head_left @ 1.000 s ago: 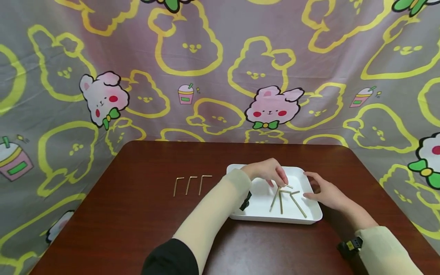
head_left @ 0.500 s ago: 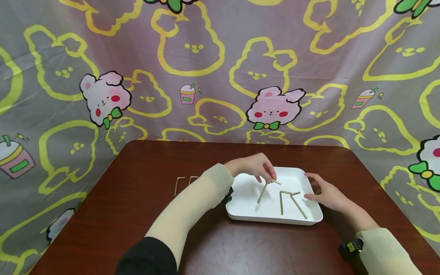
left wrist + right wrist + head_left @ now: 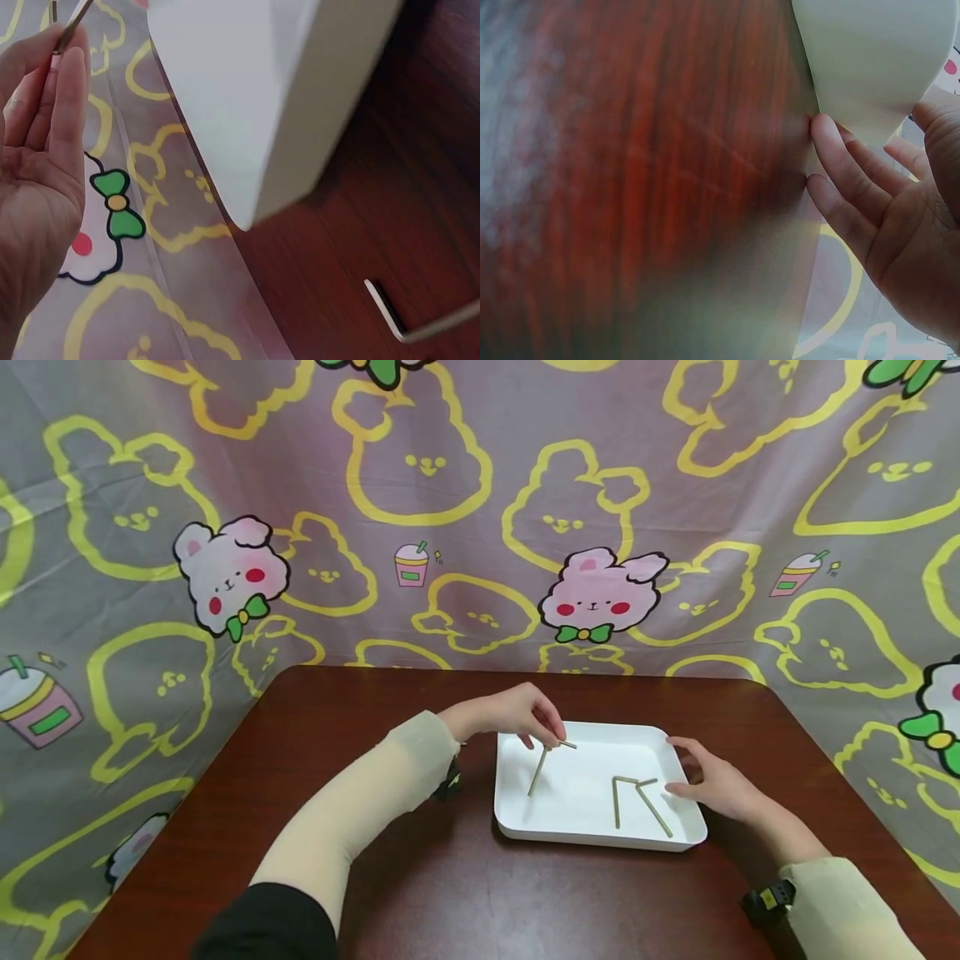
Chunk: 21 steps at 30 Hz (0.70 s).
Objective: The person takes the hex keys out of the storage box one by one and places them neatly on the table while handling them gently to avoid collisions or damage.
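Note:
My left hand (image 3: 517, 712) pinches a brass-coloured L-shaped hex key (image 3: 537, 773) by its bend, over the left part of a white rectangular tray (image 3: 570, 837). The key's long arm slants down and its short arm points right. In the left wrist view, the same hex key (image 3: 73, 28) sticks out past the fingertips. Two more hex keys, one upright in view (image 3: 617, 806) and one slanted (image 3: 657, 812), lie in the tray's right half. My right hand (image 3: 716, 783) holds the tray's right side, thumb at the rim and fingers against the outer wall (image 3: 870, 82).
Another L-shaped hex key (image 3: 390, 319) lies on the dark red-brown table (image 3: 480, 893), left of the tray; my left arm covers that area in the head view. A patterned cloth (image 3: 450, 485) hangs behind the table's far edge.
My left hand has lifted one hex key away from the others and carried it leftward across the tray. The left arm now covers the keys on the table. My right hand stays at the tray.

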{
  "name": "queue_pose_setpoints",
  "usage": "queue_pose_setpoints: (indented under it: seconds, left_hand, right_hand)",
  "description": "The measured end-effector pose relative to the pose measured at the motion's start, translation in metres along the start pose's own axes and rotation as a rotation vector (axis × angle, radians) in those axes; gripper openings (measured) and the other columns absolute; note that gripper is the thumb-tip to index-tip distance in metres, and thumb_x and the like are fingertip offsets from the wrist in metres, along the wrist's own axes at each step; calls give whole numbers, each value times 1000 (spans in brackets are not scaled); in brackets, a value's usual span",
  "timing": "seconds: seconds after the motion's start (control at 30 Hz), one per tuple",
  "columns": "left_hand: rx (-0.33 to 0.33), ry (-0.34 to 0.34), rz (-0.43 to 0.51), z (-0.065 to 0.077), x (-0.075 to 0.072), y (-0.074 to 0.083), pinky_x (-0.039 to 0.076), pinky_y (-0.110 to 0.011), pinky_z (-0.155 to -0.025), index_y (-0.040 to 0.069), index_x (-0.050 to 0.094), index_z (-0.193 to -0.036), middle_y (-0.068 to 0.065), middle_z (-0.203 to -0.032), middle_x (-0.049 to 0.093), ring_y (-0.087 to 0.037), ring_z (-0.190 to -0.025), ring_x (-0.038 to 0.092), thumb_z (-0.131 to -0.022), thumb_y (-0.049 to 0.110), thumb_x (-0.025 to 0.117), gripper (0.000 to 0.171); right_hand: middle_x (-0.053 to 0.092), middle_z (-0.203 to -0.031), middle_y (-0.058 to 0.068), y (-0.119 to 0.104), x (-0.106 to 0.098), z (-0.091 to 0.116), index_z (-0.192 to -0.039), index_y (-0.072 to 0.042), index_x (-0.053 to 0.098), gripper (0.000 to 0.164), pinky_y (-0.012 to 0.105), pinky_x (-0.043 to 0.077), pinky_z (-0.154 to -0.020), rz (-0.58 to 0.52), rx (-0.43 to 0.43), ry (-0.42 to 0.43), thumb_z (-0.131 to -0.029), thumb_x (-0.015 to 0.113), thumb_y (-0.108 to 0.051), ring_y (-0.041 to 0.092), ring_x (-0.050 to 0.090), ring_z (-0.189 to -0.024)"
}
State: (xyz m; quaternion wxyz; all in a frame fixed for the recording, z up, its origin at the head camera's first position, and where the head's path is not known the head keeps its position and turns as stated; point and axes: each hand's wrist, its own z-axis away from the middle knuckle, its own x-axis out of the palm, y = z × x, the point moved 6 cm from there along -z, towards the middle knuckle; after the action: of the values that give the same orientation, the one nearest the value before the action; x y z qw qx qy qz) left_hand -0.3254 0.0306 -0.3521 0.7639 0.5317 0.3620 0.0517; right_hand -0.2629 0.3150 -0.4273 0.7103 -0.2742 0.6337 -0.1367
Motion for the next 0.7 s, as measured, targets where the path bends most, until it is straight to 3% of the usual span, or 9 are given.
queue_pose_setpoints:
  seconds: [0.2, 0.33, 0.57, 0.7]
  left_hand:
    - [-5, 25, 2, 22, -9, -13, 57, -35, -67, 3, 75, -94, -6, -84, 72, -20, -81, 69, -83, 3, 76, 11]
    - [2, 55, 9, 41, -15, -17, 57, -37, -68, 3, 75, -95, -5, -85, 72, -28, -85, 67, -83, 4, 75, 11]
    - [-20, 143, 41, 77, -29, -34, 57, -39, -68, 1, 74, -96, -5, -84, 71, -17, -74, 65, -84, 4, 74, 12]
    - [-44, 199, 71, 97, -36, -49, 57, -44, -70, -3, 73, -99, -7, -86, 72, -27, -78, 66, -85, 5, 74, 17]
  right_hand:
    - [57, -114, 28, 0, 0, 2, -144, -3, 30, 81, 42, 52, -70, -9, -15, 1, -83, 79, -26, 31, 61, -89]
    - [57, -115, 27, 2, 1, 1, -144, -3, 30, 81, 43, 53, -72, -9, -6, 1, -83, 78, -26, 32, 61, -91]
    - [57, -115, 27, 2, 0, -1, -144, -3, 30, 81, 41, 52, -71, -14, -7, -1, -83, 78, -25, 30, 61, -89]
    - [58, -113, 26, 1, 1, -2, -144, -3, 29, 81, 40, 52, -69, -16, -20, -1, -83, 78, -26, 29, 62, -87]
